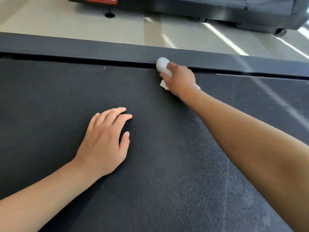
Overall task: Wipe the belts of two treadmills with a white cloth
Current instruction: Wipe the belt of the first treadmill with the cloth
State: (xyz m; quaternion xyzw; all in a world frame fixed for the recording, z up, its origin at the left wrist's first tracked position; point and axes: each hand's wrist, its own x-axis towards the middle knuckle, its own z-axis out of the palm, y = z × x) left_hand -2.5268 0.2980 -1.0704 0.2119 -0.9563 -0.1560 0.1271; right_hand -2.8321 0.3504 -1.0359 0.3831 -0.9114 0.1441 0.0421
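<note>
Pale floor [83, 25] with broad light-coloured tiles runs beyond the hands, streaked by bright bars of light to the right. On it, well past the right hand [181, 80], stands a second treadmill [217, 9], dark grey, with a red label at its end, a round black foot below that and a small wheel at its far right corner.

Nearer, a black belt [58, 101] fills most of the view, its surface finely textured and dull, with faint pale smears toward the right. A grey side rail [83, 47] borders the belt on its far edge, with a dark gap between rail and belt.

The right hand reaches out to that far edge and grips a white cloth [162, 64], fingers curled round it; a bunched end sticks out beyond the fingers and touches the rail, while corners of cloth show beneath the hand against the belt. The left hand [105, 141] lies flat on the belt, nearer the person and to the left of the right hand, fingers straight and slightly spread, holding nothing.
</note>
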